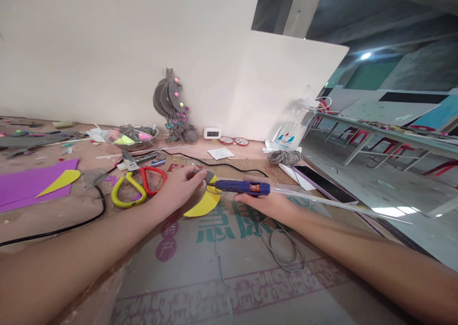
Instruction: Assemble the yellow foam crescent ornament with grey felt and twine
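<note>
My right hand (263, 201) is wrapped round a blue glue gun (241, 187). A long clear glue stick (329, 201) runs out of its back end to the right. The gun's tip points left, close to the fingers of my left hand (184, 179). Those fingers are closed in a pinch on a small grey and yellow piece (212, 177), its shape partly hidden. Just below it lies a yellow foam crescent (203, 205). Grey cord (282, 246) lies in loose loops under my right wrist.
Red-and-yellow-handled scissors (129, 191), purple foam sheets (21, 184) and a black cable (96, 215) lie left. Behind stand a metal bowl (138, 145), a grey decorated craft piece (168, 100), and a small clock (212, 133). A plastic jug (291, 124), cord bundle (284, 157) and phone (325, 184) are right.
</note>
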`<state>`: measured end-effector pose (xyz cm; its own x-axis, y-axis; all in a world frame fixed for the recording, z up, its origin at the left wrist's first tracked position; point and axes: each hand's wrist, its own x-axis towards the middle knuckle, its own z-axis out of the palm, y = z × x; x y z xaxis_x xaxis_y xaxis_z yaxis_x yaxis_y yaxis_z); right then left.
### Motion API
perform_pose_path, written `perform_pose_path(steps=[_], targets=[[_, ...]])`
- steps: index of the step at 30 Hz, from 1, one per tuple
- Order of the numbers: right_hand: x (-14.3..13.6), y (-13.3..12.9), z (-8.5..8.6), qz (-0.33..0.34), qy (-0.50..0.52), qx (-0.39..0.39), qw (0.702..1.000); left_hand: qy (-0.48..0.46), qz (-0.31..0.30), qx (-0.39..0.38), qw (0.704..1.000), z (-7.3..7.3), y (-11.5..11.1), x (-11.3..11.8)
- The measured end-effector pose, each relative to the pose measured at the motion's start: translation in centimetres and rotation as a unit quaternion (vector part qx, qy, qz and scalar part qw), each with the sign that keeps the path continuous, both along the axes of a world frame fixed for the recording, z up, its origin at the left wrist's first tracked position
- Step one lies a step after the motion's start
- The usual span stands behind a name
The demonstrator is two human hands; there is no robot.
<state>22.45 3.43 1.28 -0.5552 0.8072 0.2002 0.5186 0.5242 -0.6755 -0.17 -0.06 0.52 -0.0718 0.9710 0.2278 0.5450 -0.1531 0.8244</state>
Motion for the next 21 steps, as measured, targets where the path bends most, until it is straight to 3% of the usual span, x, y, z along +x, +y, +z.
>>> perform_pose_path(steps=[21], targets=[[-0.05,-0.01,-0.06,-0.025,0.026,-0.035,0.999,-0.007,-0.001,0.004,1.000,-0.07,0.05,0.00]])
